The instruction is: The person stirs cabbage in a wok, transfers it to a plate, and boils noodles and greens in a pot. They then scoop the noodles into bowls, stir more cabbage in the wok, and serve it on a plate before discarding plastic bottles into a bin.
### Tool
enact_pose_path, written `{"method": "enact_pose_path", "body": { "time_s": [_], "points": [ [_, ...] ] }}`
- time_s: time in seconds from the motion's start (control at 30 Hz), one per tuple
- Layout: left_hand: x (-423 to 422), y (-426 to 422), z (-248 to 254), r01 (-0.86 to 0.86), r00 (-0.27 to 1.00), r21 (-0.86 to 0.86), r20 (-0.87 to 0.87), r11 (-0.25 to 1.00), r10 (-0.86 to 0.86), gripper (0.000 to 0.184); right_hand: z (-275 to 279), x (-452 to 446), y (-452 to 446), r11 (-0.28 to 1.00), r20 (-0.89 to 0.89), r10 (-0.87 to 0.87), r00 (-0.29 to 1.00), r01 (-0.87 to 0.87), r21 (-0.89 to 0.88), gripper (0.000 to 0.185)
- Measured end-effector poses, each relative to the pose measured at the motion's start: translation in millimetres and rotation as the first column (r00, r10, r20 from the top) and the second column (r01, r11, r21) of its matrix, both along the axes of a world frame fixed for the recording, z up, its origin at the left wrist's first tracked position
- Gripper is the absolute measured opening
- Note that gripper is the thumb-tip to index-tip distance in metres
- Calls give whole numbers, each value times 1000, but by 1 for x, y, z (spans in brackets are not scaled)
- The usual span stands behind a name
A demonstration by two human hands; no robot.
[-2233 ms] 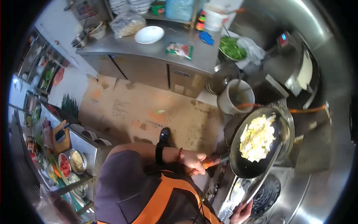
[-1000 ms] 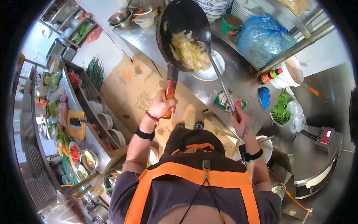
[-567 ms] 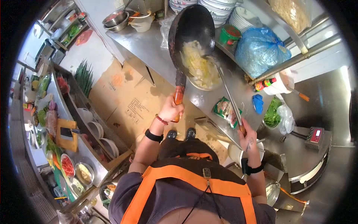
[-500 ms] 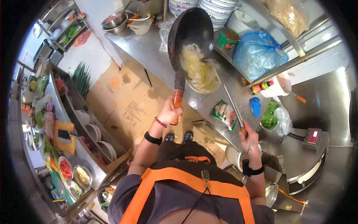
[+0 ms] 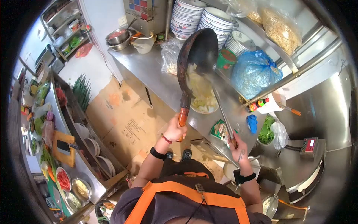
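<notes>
My left hand (image 5: 175,128) is closed around the wooden handle of a black wok (image 5: 203,46), which is tilted steeply over the steel counter. Pale, wet chopped vegetable (image 5: 199,84), cabbage-like, slides from its lower edge into a round dish (image 5: 209,112) beneath. In my right hand (image 5: 239,147) is a long metal cooking utensil (image 5: 222,108) with a wooden grip. It reaches to the food at the wok's lip; its head is blurred and I cannot make out its shape. A green packet (image 5: 220,129) lies beside the utensil's shaft, partly hidden by it.
Stacked bowls (image 5: 184,18), a green tub (image 5: 226,58) and a blue plastic bag (image 5: 255,72) stand behind the wok. Greens (image 5: 267,130), a blue cloth-like item (image 5: 252,124) and a red-faced device (image 5: 309,145) are at right. A prep counter with a cutting board (image 5: 62,148) runs along the left.
The wok appears lower and slightly right in view, tipped over the dish. More vegetable has left it. My right hand has moved left and down with the utensil.
</notes>
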State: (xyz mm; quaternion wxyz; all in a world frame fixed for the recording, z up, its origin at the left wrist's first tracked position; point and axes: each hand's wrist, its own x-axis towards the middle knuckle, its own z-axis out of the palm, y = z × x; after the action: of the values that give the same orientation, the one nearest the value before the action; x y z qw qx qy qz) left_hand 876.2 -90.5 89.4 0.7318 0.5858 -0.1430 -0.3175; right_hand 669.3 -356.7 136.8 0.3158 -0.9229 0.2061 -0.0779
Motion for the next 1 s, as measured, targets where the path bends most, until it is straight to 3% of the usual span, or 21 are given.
{"method": "enact_pose_path", "body": {
  "time_s": [0.07,0.1,0.2,0.23,0.37,0.47,0.57,0.67,0.7,0.8,0.83,0.93,0.97,1.0],
  "points": [
    [2,-3,10,-1,1000,23,7,1000,0,46,20,0,15,996,-25,-54,998,56,64,63],
    [4,-4,13,2,1000,37,11,999,-2,45,10,-1,11,1000,59,-20,998,19,10,63],
    [11,-8,12,-7,997,-4,82,1000,7,41,2,-13,6,997,-22,-72,997,72,23,64],
    [12,-10,13,-16,994,3,105,1000,15,38,0,-16,6,998,30,-52,998,53,-39,65],
    [13,-12,11,-64,997,45,38,997,62,34,25,-24,4,986,-53,-58,997,49,-158,60],
    [13,-6,15,-48,996,96,83,994,40,32,35,-8,-7,985,60,17,998,-7,-173,57],
    [10,1,28,-22,999,76,41,997,19,32,42,35,0,1000,113,-6,994,8,-17,57],
    [12,9,40,27,999,58,27,998,-29,36,11,35,3,997,209,73,975,-72,-14,56],
    [12,11,40,25,998,55,48,998,-28,36,6,20,-2,999,76,34,997,-33,-8,54],
    [12,15,45,55,998,-10,-16,998,-55,35,-10,4,-26,996,225,92,970,-85,-40,53],
    [10,17,48,46,999,2,-17,999,-46,34,11,13,-20,996,87,15,996,-22,84,53],
    [5,14,55,34,999,18,-24,999,-33,34,19,56,-2,959,201,-22,979,-36,280,52],
    [3,14,55,39,999,16,-37,999,-38,35,17,67,7,988,452,76,889,-127,83,51],
    [3,16,56,44,998,15,-51,999,-43,36,11,66,7,990,391,102,915,-131,49,52]
  ]
}}
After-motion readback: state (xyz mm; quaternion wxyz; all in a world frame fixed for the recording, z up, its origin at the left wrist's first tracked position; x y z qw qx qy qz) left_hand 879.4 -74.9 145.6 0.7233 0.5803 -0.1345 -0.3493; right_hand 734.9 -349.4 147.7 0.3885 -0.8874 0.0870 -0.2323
